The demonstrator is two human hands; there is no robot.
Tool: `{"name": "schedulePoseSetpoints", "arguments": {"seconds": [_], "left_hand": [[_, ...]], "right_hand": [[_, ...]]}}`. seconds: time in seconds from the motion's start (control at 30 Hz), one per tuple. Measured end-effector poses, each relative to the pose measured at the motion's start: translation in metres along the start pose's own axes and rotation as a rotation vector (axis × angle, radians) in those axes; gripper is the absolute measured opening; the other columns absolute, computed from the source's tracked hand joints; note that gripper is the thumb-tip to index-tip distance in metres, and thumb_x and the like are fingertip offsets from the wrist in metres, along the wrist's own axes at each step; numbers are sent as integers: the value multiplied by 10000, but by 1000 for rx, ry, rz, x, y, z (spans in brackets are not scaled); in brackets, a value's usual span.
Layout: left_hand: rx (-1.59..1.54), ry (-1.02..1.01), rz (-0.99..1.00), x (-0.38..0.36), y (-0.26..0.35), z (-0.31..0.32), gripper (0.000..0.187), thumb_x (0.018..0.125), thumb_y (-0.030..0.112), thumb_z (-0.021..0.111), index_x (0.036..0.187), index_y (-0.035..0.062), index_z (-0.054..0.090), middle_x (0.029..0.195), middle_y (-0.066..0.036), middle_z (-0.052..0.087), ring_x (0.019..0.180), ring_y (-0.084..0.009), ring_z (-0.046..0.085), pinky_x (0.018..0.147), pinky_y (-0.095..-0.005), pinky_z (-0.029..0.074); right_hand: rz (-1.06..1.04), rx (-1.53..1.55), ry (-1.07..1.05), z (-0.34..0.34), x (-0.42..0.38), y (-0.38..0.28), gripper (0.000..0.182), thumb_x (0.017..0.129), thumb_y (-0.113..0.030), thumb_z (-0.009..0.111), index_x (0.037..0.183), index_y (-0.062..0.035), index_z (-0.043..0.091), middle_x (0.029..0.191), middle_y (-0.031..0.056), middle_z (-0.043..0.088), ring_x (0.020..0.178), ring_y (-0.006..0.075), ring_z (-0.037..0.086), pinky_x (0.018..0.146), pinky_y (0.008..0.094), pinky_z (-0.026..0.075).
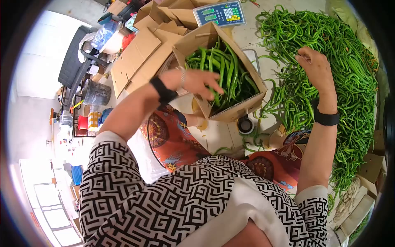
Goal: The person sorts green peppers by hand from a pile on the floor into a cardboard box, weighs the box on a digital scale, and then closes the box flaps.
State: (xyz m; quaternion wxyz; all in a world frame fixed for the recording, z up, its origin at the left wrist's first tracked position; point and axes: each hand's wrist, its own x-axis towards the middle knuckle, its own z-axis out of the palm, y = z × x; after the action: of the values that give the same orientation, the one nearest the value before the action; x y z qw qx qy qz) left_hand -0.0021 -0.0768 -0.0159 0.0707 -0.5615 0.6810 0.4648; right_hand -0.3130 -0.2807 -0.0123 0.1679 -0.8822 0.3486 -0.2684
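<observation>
My left hand (202, 84) is over the near left part of an open cardboard box (243, 103), fingers spread above long green chili peppers (230, 74) that fill much of it. No pepper shows in its grasp. My right hand (316, 68) is raised over a large heap of thinner green chili peppers (349, 82) on the floor to the right. Its fingers are curled in toward the thumb, and what they hold, if anything, I cannot make out. The box stands on a scale platform (252, 57), which shows partly beside it.
A digital scale display (219, 13) stands behind the box. Flattened cardboard (138, 53) and open cartons (164, 14) lie to the left. A roll of tape (245, 124) sits near the box's front edge. A dark bucket (96, 91) is further left.
</observation>
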Motion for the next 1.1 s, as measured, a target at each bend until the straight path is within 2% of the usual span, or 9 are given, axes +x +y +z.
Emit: {"name": "schedulePoseSetpoints", "arguments": {"seconds": [0.07, 0.17, 0.23, 0.33, 0.43, 0.57, 0.7, 0.83, 1.1], "left_hand": [[-3, 280, 34, -30, 4, -19, 319, 809, 135, 644, 1128, 123, 639, 1441, -179, 308, 1274, -282, 372, 1024, -361, 330], [-56, 497, 72, -64, -21, -37, 283, 831, 156, 622, 1105, 88, 639, 1310, -135, 484, 1136, -197, 497, 923, -300, 410], [-371, 869, -123, -79, -32, -39, 206, 866, 184, 580, 1026, 79, 655, 980, -55, 638, 883, -108, 581, 768, -259, 456], [-527, 1116, -360, -84, -55, -16, 206, 900, 259, 531, 871, 85, 639, 676, 16, 583, 584, -69, 546, 528, -237, 427], [-847, 1249, -398, -71, -95, 15, 305, 897, 347, 528, 730, 95, 572, 609, 16, 523, 430, -81, 449, 374, -239, 321], [-1128, 942, -552, -30, -113, 33, 342, 871, 429, 549, 838, 90, 520, 548, -2, 473, 343, -89, 347, 310, -205, 238], [-1003, 895, -444, -7, -113, 32, 393, 805, 310, 624, 1011, 12, 471, 564, -55, 507, 385, -131, 464, 317, -266, 351], [-941, 925, -495, 5, -112, 33, 507, 742, 134, 615, 1151, -64, 391, 589, -104, 553, 401, -159, 516, 351, -297, 434], [-918, 817, -333, -14, -64, 60, 509, 757, 137, 566, 1109, -166, 356, 610, -146, 579, 412, -204, 568, 395, -323, 476]], "right_hand": [[-18, 8, -21, 5, -2, 0, 220, 793, -237, 631, 882, -37, 611, 761, 147, 612, 720, 326, 584, 652, 389, 452], [-50, 19, -42, 15, 3, -6, 233, 793, -250, 631, 875, -34, 609, 758, 146, 612, 718, 329, 584, 648, 393, 454], [-62, 23, -55, 26, 5, -14, 241, 793, -259, 632, 873, -33, 608, 757, 145, 612, 718, 331, 585, 647, 394, 456], [-73, 58, -129, 45, 10, -34, 314, 792, -344, 640, 874, -42, 604, 744, 141, 614, 709, 332, 594, 638, 399, 459], [-15, 79, -184, 67, 11, -56, 401, 775, -430, 645, 852, -41, 588, 772, 141, 617, 736, 322, 598, 651, 411, 457], [62, -140, -401, 90, 23, -73, 539, 723, -581, 635, 821, -56, 559, 849, 132, 608, 812, 319, 584, 689, 427, 451], [58, -315, -639, 112, 35, -79, 517, 715, -555, 642, 822, -50, 619, 834, 159, 632, 804, 334, 616, 694, 430, 488], [59, -414, -623, 126, 38, -79, 434, 736, -468, 638, 815, -42, 653, 846, 175, 644, 807, 347, 626, 696, 428, 504], [6, -416, -552, 71, -1, -73, 309, 704, -323, 602, 635, -22, 615, 671, 201, 593, 686, 382, 592, 624, 460, 478]]}}
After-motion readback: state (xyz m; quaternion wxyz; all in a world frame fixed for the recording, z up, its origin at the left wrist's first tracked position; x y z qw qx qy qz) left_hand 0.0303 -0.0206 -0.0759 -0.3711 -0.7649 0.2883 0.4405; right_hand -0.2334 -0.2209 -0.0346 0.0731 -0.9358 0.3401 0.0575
